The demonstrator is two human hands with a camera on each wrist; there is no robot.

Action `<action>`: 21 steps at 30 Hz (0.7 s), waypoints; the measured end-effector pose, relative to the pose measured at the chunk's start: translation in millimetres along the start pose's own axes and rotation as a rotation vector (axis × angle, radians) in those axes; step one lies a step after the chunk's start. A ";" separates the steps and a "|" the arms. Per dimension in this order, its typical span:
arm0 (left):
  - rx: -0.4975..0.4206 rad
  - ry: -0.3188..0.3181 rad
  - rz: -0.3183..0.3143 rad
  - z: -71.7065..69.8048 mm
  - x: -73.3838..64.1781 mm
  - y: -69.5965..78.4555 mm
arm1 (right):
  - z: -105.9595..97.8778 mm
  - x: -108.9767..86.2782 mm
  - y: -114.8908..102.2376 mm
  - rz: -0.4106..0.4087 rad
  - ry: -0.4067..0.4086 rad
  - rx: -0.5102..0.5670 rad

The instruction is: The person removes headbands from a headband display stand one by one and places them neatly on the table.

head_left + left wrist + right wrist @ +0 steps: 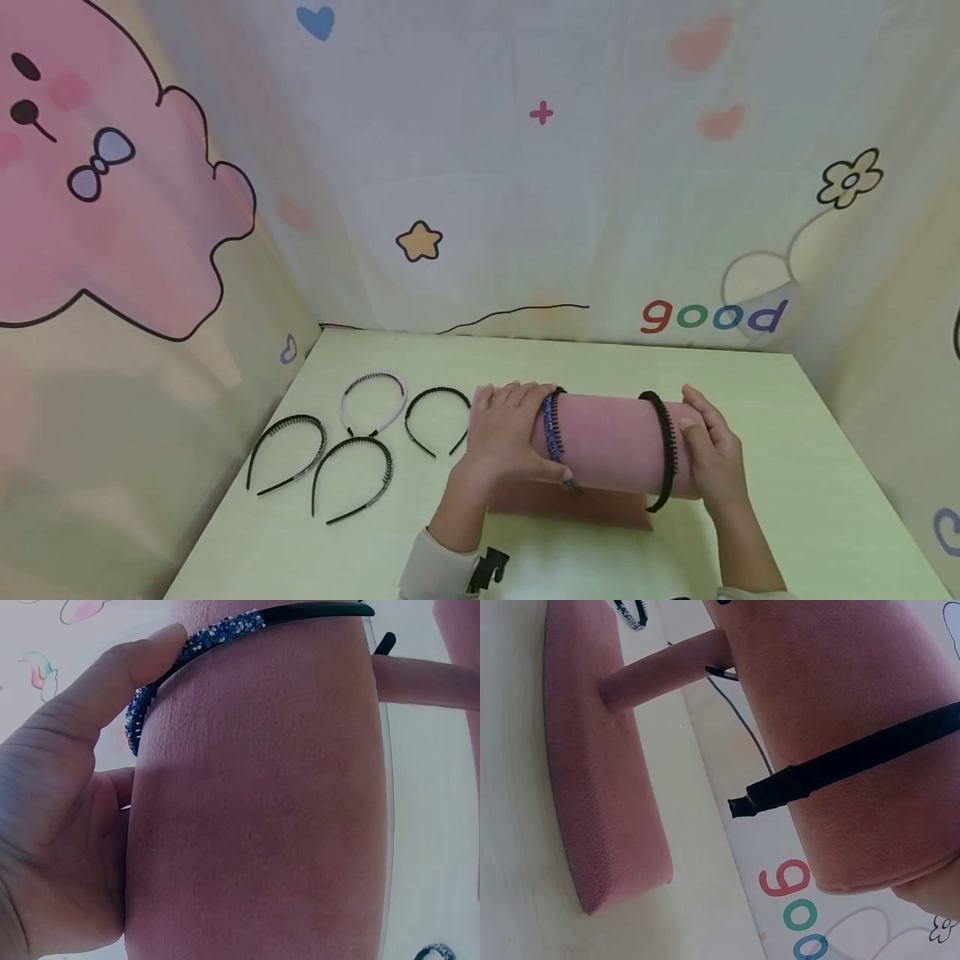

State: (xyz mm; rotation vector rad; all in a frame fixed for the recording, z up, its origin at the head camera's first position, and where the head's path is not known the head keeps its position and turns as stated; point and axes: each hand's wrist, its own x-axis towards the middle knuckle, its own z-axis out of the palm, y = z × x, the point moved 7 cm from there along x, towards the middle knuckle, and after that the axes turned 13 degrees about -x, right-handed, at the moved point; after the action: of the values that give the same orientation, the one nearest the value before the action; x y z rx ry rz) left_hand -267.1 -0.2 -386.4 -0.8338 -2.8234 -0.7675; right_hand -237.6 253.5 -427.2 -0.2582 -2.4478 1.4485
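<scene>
Pink headband stand (603, 442), on table (360, 562): two fitted — glittered blue headband (551, 423), black headband (667, 446); four loose headbands (389, 468) apparently remain. Left hand (506, 432) grips stand, thumb against blue headband; right hand (717, 462) grips opposite end.

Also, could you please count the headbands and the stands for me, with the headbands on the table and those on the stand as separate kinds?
Headbands lying on the table: 4
Headbands on the pink stand: 2
Pink stand: 1
Total: 7
</scene>
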 end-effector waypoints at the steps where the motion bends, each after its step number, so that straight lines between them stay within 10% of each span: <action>1: -0.003 0.003 -0.003 -0.4 -0.2 -0.7 | 0.4 -0.1 1.1 0.016 -0.006 -0.004; 21: -0.102 -0.017 -0.037 -8.1 -2.7 -19.2 | -1.2 -1.5 3.5 -0.031 0.022 -0.050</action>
State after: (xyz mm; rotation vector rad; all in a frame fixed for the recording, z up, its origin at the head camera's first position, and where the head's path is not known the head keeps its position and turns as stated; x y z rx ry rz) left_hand -275.4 -19.4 -388.5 -0.8082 -2.8428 -0.9211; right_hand -235.8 255.7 -430.0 -0.2452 -2.4618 1.3657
